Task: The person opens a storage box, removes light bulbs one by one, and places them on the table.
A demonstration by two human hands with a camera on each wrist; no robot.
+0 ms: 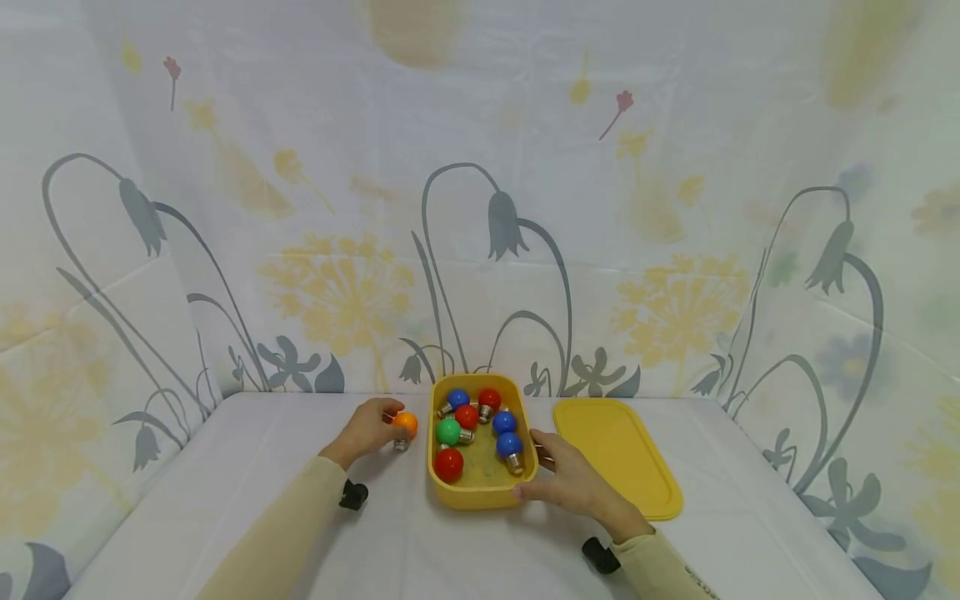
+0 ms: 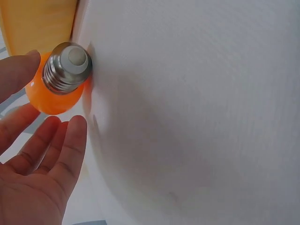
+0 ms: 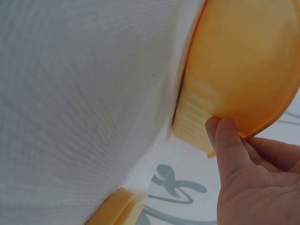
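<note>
An orange light bulb [image 1: 406,424] is pinched between the thumb and fingers of my left hand [image 1: 370,432], low over the table just left of a yellow plastic container [image 1: 480,497]. In the left wrist view, the bulb's silver screw base [image 2: 65,70] faces the camera, with the remaining fingers spread beneath. My right hand [image 1: 573,482] touches the container's near right corner; the right wrist view shows straight fingers [image 3: 229,145] against its outer wall [image 3: 234,70]. Inside lie red [image 1: 448,463], blue [image 1: 504,422] and green [image 1: 448,431] bulbs, several in all.
A flat yellow lid [image 1: 615,458] lies on the white-covered table [image 1: 450,558], right of the container. Behind the table hangs a floral-patterned sheet [image 1: 480,317], which also runs along both sides.
</note>
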